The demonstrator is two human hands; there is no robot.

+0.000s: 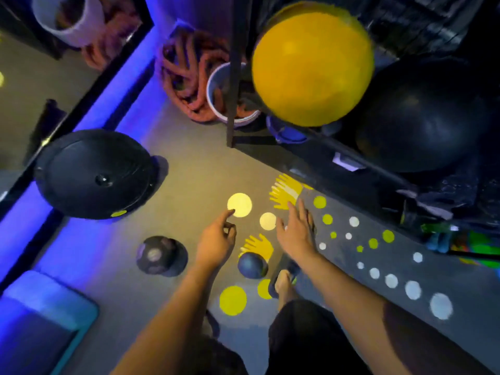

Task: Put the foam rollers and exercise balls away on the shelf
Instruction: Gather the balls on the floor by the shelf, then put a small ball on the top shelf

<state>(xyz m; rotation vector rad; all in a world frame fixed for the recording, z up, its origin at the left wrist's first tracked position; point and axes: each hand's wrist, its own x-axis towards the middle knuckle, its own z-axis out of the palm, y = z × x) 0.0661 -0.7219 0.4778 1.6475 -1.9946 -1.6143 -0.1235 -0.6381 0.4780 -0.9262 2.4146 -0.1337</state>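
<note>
A big yellow exercise ball (311,69) sits blurred at the black shelf's (319,133) front edge, next to a large black ball (422,123) inside the shelf. On the floor lie a small dark blue ball (252,265) and a dark ball with pale patches (159,255). My left hand (216,239) hangs over the floor with loosely curled fingers, holding nothing. My right hand (296,228) is spread flat, empty, just right of it. Both hands hover above the small blue ball.
A black dome balance trainer (94,174) rests on the floor at left. Coiled orange rope (186,74) and a white bucket (224,96) stand by the shelf post. A blue mat (40,315) lies bottom left. Yellow and white dots mark the floor.
</note>
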